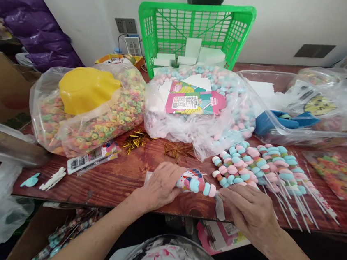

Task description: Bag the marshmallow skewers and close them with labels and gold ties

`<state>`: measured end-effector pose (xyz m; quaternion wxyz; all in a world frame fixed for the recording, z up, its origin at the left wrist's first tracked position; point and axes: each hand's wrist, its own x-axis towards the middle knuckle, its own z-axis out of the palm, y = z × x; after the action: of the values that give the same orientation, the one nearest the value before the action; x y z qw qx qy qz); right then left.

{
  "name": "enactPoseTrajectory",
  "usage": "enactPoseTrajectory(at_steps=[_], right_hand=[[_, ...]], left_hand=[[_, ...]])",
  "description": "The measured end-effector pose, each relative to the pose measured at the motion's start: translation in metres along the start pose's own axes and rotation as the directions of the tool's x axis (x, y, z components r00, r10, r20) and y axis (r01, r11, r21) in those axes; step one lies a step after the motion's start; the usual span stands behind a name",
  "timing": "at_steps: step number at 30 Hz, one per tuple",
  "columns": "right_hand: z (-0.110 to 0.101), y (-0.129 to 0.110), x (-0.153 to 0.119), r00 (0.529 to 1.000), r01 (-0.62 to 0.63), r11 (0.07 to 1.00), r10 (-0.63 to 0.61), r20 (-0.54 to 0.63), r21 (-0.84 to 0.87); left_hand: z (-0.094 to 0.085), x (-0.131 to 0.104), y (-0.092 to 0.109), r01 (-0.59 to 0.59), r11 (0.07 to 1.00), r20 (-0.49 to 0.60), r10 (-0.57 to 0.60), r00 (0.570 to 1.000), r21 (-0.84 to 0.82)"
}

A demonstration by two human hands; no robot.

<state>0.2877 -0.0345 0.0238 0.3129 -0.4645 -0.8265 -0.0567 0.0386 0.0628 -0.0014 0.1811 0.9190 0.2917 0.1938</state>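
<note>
Close to the table's front edge, a candy skewer (200, 187) of pink, blue and white pieces lies level between my hands. My left hand (163, 183) is closed over a small printed plastic bag (191, 177) at the skewer's left end; whether the candy's tip is inside the bag is hidden. My right hand (247, 206) pinches the skewer's right end, where its stick would be, with thumb and fingers together. A clear strip of plastic (220, 209) hangs beside those fingertips. Finished-looking candy skewers (250, 163) with white sticks are piled right beside my right hand.
Behind stand a bag of ring candy (98, 134) with a yellow bowl (86, 90), a bag of pink and blue candy (239, 120), and a green basket (198, 9). Gold twist ties (135, 140) lie mid-table. A steel flask (7, 145) is at left, a clear tub (303, 137) at right.
</note>
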Motion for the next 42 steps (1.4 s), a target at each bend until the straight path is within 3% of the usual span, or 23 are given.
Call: enactPoseTrajectory(at_steps=[4, 8, 12, 18, 25, 38, 42], right_hand=[[-0.012, 0.003, 0.003, 0.995, 0.09, 0.992, -0.093, -0.021, -0.089], [-0.034, 0.01, 0.005, 0.977, 0.212, 0.965, -0.206, 0.052, -0.154], [-0.044, 0.007, 0.007, 0.968, 0.247, 0.956, -0.234, 0.095, -0.16], [-0.041, -0.002, 0.009, 0.96, 0.266, 0.947, -0.243, 0.141, -0.179], [-0.047, 0.007, 0.002, 0.955, 0.245, 0.94, -0.191, 0.226, -0.237], [-0.045, -0.013, 0.013, 0.933, 0.178, 0.98, -0.137, 0.334, -0.094], [-0.04, -0.017, 0.017, 0.933, 0.194, 0.978, -0.159, 0.322, -0.079]], left_hand=[[0.0, 0.002, 0.012, 0.154, 0.966, 0.226, -0.106, 0.968, -0.208], [-0.008, 0.003, 0.022, 0.229, 0.914, 0.308, -0.124, 0.943, -0.334], [-0.012, 0.005, 0.031, 0.215, 0.896, 0.337, -0.079, 0.938, -0.389], [-0.005, 0.006, 0.038, 0.213, 0.897, 0.373, -0.058, 0.926, -0.387], [-0.005, 0.001, 0.039, 0.222, 0.922, 0.383, -0.091, 0.919, -0.316], [-0.001, 0.017, 0.056, 0.205, 0.879, 0.354, -0.044, 0.934, -0.43], [0.005, 0.019, 0.063, 0.204, 0.807, 0.35, 0.003, 0.937, -0.554]])
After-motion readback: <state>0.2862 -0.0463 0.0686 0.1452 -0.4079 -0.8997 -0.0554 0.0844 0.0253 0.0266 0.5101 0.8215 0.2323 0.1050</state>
